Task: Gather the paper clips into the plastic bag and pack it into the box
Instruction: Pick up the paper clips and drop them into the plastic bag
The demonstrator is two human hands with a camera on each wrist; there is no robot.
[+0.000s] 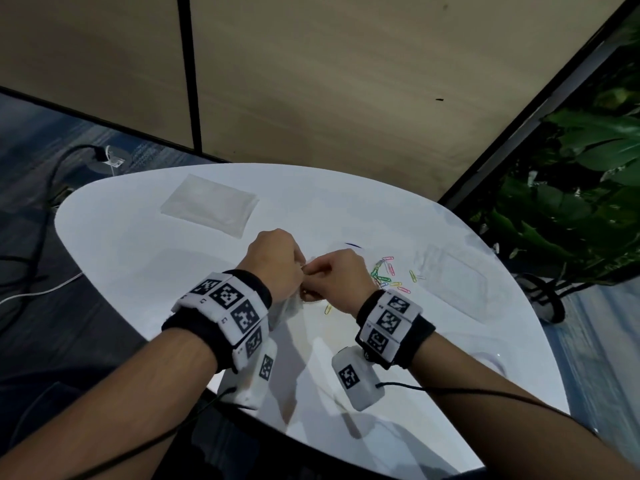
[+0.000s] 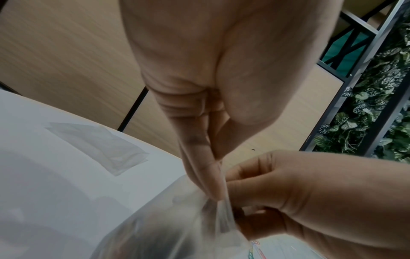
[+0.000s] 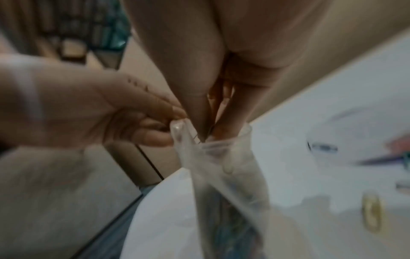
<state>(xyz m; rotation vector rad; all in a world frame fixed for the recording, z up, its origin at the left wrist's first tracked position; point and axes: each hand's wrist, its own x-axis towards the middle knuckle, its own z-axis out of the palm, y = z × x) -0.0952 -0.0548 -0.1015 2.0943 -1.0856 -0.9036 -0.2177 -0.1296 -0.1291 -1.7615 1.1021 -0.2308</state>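
Hands meet over the white table's (image 1: 138,237) near middle: left hand (image 1: 273,265) pinches the clear plastic bag's (image 1: 287,308) mouth, right hand (image 1: 341,275) seemingly pinching clips inside; loose coloured paper clips (image 1: 389,277) lie just right, nearer the right hand.

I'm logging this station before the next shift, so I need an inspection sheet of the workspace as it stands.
Surface: white rounded table, glossy, with reflections.
Job's things: clear plastic bag held above the table by its mouth; coloured paper clips loose on the table right of the hands, one yellow clip nearer the right wrist. The box cannot be picked out with certainty.
Clutter: flat clear packet at the far left; another clear flat item at the right.
Hands: left hand pinches the bag's rim; right hand has its fingers at the bag's mouth.
Cables: black cable and white cable on the floor at left.
Surroundings: beige partition panels, leafy plants at right.
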